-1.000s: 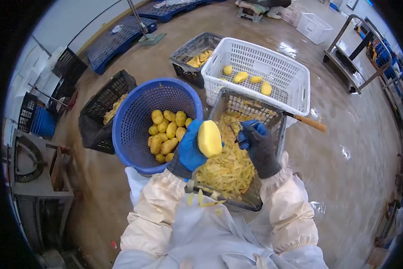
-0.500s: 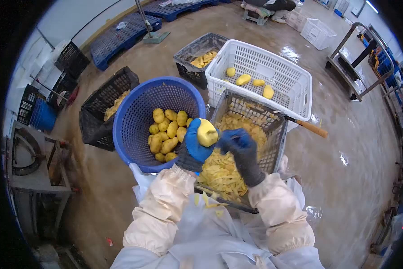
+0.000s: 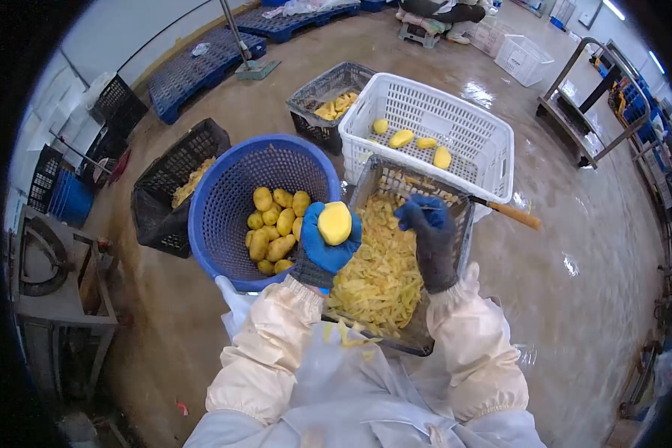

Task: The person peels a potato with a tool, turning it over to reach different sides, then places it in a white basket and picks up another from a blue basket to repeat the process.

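Observation:
My left hand (image 3: 328,250), in a blue and dark glove, is closed around a peeled yellow potato (image 3: 335,223), its pale side facing up. To the right of it, my right hand (image 3: 430,224) is curled in a similar glove over the dark crate; a small thing in its fingers is too blurred to make out. Below both hands, the dark crate (image 3: 466,237) holds a heap of potato peelings (image 3: 377,280). Unpeeled potatoes (image 3: 274,224) lie in the blue round basket (image 3: 209,198) beside my left hand. A wooden-handled tool (image 3: 511,214) rests across the crate's right rim.
A white crate (image 3: 493,149) with several peeled potatoes (image 3: 401,138) stands beyond the peelings crate. Black crates with yellow pieces stand behind (image 3: 324,134) and at left (image 3: 145,216). Further off are a trolley (image 3: 567,127), a blue pallet (image 3: 194,67) and a seated person (image 3: 455,11).
My right hand has moved right, away from the potato. In my left hand the potato has turned, showing a broader pale face. The view has shifted slightly.

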